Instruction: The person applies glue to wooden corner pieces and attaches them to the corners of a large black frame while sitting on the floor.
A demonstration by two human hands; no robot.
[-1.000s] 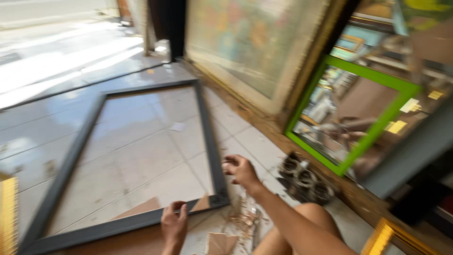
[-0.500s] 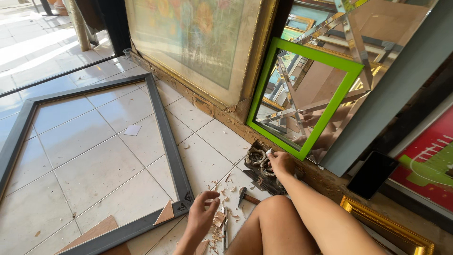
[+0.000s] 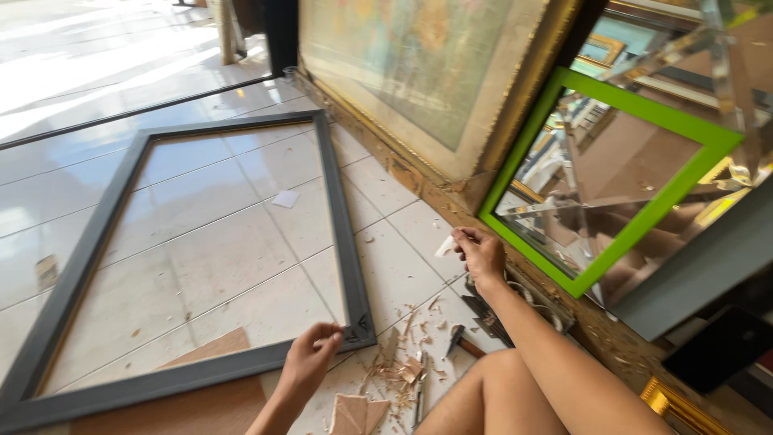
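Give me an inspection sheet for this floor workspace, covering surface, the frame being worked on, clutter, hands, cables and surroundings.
Surface: pale tiled floor, sunlit at the far side.
Job's things: dark grey frame lies flat on the tiles; brown backing board sits under its near rail.
Clutter: wood shavings by the frame's near corner; a hammer among them; a small white scrap inside the frame.
Hands: left hand touches the frame's near corner; right hand is raised, pinching a small pale piece.
Cables: nothing seen.
Surroundings: gold-framed painting and green-framed mirror lean to the right; the person's bare knee is at the bottom.
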